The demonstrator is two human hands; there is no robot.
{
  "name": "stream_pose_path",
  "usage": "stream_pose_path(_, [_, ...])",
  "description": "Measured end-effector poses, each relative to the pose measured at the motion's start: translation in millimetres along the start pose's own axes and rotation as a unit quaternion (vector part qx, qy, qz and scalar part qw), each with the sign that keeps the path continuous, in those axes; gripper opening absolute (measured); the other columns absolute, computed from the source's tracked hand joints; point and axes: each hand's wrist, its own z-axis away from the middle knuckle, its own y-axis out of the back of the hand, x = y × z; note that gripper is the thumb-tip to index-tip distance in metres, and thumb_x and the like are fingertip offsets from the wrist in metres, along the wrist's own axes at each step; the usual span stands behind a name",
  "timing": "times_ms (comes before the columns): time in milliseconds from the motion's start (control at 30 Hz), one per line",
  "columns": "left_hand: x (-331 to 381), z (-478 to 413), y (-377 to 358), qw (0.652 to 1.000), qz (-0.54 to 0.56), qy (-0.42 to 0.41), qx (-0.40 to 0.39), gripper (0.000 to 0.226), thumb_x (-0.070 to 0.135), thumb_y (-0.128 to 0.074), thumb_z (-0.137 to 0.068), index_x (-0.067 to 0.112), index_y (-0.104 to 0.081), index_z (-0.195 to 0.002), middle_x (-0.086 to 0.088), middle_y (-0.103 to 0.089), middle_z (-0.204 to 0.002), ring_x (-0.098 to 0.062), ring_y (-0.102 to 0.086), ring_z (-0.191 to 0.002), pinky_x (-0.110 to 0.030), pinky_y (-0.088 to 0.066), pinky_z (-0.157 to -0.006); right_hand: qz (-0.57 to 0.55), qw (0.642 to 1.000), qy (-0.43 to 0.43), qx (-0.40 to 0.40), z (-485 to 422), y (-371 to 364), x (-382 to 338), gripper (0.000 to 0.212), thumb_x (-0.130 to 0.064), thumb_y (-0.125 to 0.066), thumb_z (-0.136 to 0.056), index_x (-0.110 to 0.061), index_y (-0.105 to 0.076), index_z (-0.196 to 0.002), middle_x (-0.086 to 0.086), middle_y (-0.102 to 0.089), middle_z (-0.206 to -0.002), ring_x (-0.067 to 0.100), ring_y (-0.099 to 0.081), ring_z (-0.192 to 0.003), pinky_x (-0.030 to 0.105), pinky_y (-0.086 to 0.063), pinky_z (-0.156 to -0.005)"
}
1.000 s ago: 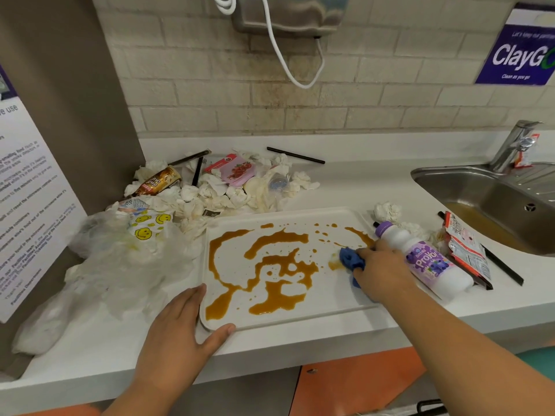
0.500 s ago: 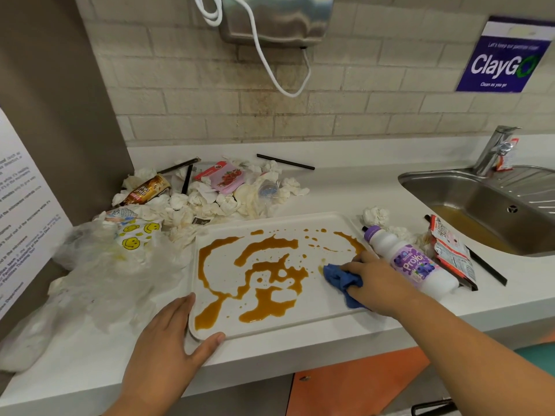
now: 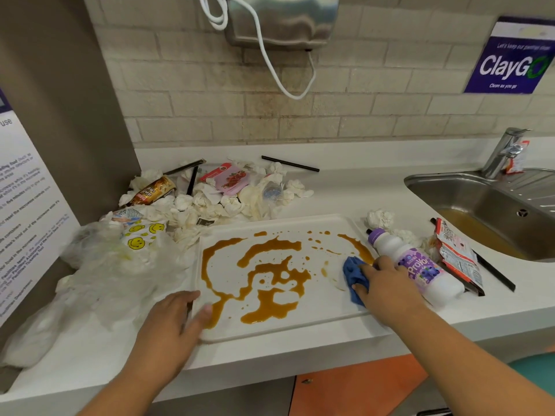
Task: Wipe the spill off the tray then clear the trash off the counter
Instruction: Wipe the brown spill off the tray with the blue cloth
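Observation:
A white tray (image 3: 327, 322) lies on the counter with a brown spill (image 3: 270, 274) spread across it. My right hand (image 3: 387, 285) presses a blue cloth (image 3: 354, 276) onto the tray's right side, fingers curled over the cloth. At the tray's near left corner my left hand (image 3: 171, 319) lies flat, thumb on the tray rim. A heap of crumpled tissues and wrappers (image 3: 210, 196) sits behind the tray. A white and purple bottle (image 3: 420, 265) lies just right of the tray.
A clear plastic bag (image 3: 105, 271) with smiley print lies at the left. A torn wrapper (image 3: 456, 253) and black straws (image 3: 289, 163) lie on the counter. A steel sink (image 3: 492, 211) with brown liquid is at the right. A wall panel stands at the left.
My right hand has slid the blue cloth back and forth along the tray's right side, smearing the spill there. My left hand has stayed at the near left corner.

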Motion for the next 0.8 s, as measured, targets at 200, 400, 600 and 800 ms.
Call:
stream_pose_path(200, [-0.5,-40.6,-9.7,0.999,0.025,0.01,0.029,0.042,0.012,-0.048,-0.092,0.012,-0.05,-0.135,-0.009,-0.054,-0.133,-0.027,-0.05,-0.121,-0.04,-0.039,-0.106,-0.075,0.997,0.003,0.0,3.4,-1.4,6.9,0.046,-0.047,-0.038,-0.095,-0.03,-0.036,-0.138,0.005,-0.04,-0.129,0.027,-0.045,-0.11,0.035,-0.045,-0.092])
stream_pose_path(400, [-7.5,-43.8,-18.5,0.999,0.008,0.002,0.048,0.045,0.006,-0.049,-0.09,0.01,-0.051,-0.135,-0.011,-0.053,-0.134,-0.029,-0.048,-0.122,-0.04,-0.035,-0.108,-0.17,0.981,0.001,0.09,-7.2,27.7,27.2,0.037,-0.026,-0.044,-0.095,-0.03,-0.047,-0.131,0.007,-0.051,-0.113,0.025,-0.058,-0.089,0.03,-0.049,-0.07])
stream_pose_path(600, [-11.2,-47.1,-20.6,0.999,-0.009,0.005,0.044,0.048,0.009,-0.047,-0.091,0.012,-0.047,-0.138,-0.01,-0.051,-0.137,-0.027,-0.047,-0.124,-0.039,-0.035,-0.109,-0.104,0.99,-0.052,0.077,-12.9,16.9,15.6,0.035,-0.033,-0.045,-0.094,-0.025,-0.049,-0.128,0.004,-0.041,-0.117,0.024,-0.051,-0.095,0.032,-0.053,-0.073])
stream_pose_path(800, [-12.9,-48.3,-21.7,0.999,0.009,0.007,0.044,0.048,0.006,-0.047,-0.09,0.01,-0.048,-0.138,-0.01,-0.051,-0.135,-0.028,-0.046,-0.124,-0.038,-0.036,-0.108,-0.007,0.998,-0.069,-0.009,-16.4,-1.8,4.1,0.052,-0.058,-0.034,-0.092,-0.024,-0.045,-0.129,0.002,-0.041,-0.124,0.026,-0.04,-0.111,0.04,-0.05,-0.084])
